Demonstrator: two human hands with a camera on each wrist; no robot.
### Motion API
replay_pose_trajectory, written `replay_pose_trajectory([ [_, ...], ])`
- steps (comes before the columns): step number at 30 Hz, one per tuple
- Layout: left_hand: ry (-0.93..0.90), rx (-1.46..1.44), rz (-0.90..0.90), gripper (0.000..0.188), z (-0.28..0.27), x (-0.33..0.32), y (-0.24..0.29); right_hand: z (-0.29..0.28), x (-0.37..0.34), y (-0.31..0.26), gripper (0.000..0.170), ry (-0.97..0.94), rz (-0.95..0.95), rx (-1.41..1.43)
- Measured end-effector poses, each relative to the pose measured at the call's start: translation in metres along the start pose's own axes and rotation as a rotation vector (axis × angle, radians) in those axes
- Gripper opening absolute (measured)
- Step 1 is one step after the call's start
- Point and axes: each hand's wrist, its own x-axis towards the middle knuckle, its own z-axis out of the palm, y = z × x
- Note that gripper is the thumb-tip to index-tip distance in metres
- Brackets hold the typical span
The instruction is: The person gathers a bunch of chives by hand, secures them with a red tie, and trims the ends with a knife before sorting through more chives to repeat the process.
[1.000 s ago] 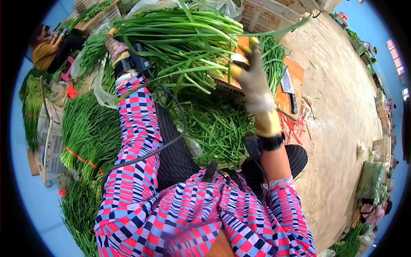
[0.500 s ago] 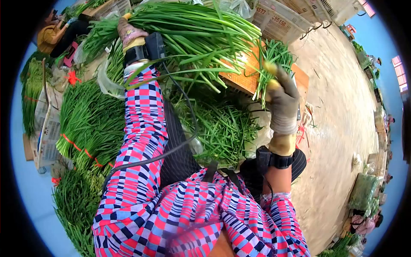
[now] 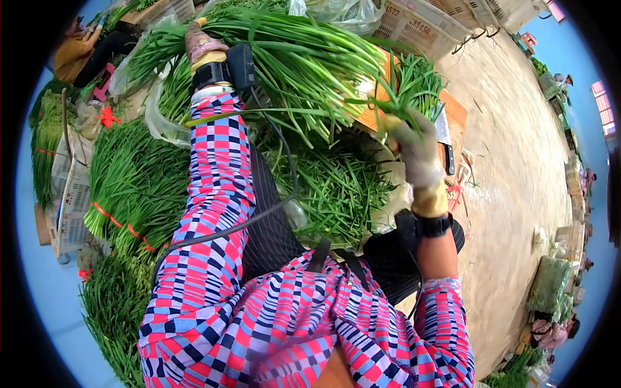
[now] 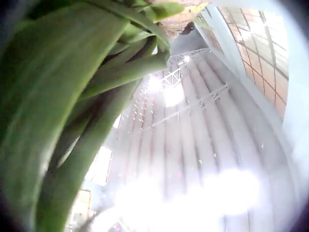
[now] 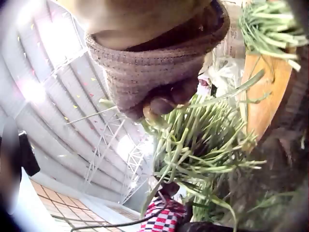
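Observation:
A large bunch of garlic chives (image 3: 297, 58) spans the top of the head view, pale stem ends toward the right. My gloved left hand (image 3: 202, 44) grips it near the leafy end; broad leaves (image 4: 63, 87) fill the left side of the left wrist view. My gloved right hand (image 3: 417, 145) is beside the stem ends, its fingers curled and pinching a loose chive leaf (image 3: 401, 111). In the right wrist view the stem ends (image 5: 193, 140) fan out just beyond the curled fingers. A smaller pile of chives (image 3: 419, 84) lies on the wooden board (image 3: 458, 119).
A knife (image 3: 443, 129) rests on the board, right of my right hand. Loose trimmings (image 3: 336, 194) heap up below the bunch. Tied chive bundles (image 3: 129, 181) lie at left. Plastic crates (image 3: 414, 32) stand behind; another person (image 3: 74, 55) sits at far left.
My right hand first moved away from the stem ends to the right and down, then came slightly back left, fingers now curled with a leaf. My left hand keeps its grip on the bunch.

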Motion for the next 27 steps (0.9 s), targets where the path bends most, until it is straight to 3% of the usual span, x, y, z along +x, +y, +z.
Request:
replay_pose_trajectory([
  [1,0.006,-0.057,-0.020,0.063,-0.002,0.000,-0.002,-0.005,-0.017,-0.002,0.016,0.001,0.008,-0.035],
  [3,0.028,-0.163,-0.050,0.062,-0.008,0.000,-0.006,-0.044,-0.020,0.058,0.018,-0.132,-0.026,-0.417],
  [5,0.043,-0.271,-0.078,0.061,-0.011,-0.001,-0.010,-0.056,-0.022,0.080,0.024,-0.336,-0.117,-0.939],
  [6,0.046,-0.321,-0.089,0.060,-0.011,-0.002,-0.010,-0.050,-0.021,0.071,0.044,-0.385,0.003,-1.215],
  [9,0.045,-0.447,-0.110,0.059,-0.013,0.000,-0.012,-0.026,-0.020,0.021,0.074,-0.080,0.130,-1.031],
  [11,0.045,-0.509,-0.120,0.058,-0.015,0.000,-0.010,-0.018,0.005,0.024,0.098,0.243,-0.371,-0.762],
  [13,0.037,-0.569,-0.128,0.057,-0.012,0.002,-0.007,-0.008,0.046,0.021,0.102,0.316,-0.286,-0.457],
  [15,0.028,-0.615,-0.139,0.055,-0.012,0.004,-0.005,-0.001,0.095,0.033,0.098,0.301,-0.098,-0.362],
  [16,0.028,-0.637,-0.143,0.055,-0.013,0.004,-0.004,0.007,0.105,0.035,0.085,0.158,-0.022,0.009],
  [17,0.027,-0.658,-0.147,0.054,-0.013,0.005,-0.004,0.009,0.113,0.036,0.059,0.139,0.065,0.125],
  [19,0.026,-0.689,-0.159,0.053,-0.015,0.002,-0.005,0.013,0.115,0.043,0.023,0.317,-0.098,0.135],
  [21,0.038,-0.723,-0.164,0.052,-0.019,-0.001,-0.010,-0.006,0.101,0.041,0.018,0.413,-0.107,0.109],
  [22,0.042,-0.736,-0.164,0.052,-0.021,-0.002,-0.012,-0.018,0.105,0.053,0.019,0.470,-0.270,0.169],
  [25,0.057,-0.789,-0.170,0.050,-0.025,-0.005,-0.016,-0.067,0.087,0.086,0.025,0.399,-0.217,0.302],
  [26,0.058,-0.805,-0.170,0.049,-0.026,-0.006,-0.016,-0.072,0.084,0.099,0.018,0.271,-0.147,0.340],
  [27,0.058,-0.812,-0.173,0.049,-0.025,-0.007,-0.019,-0.059,0.080,0.091,0.021,0.253,0.018,0.159],
])
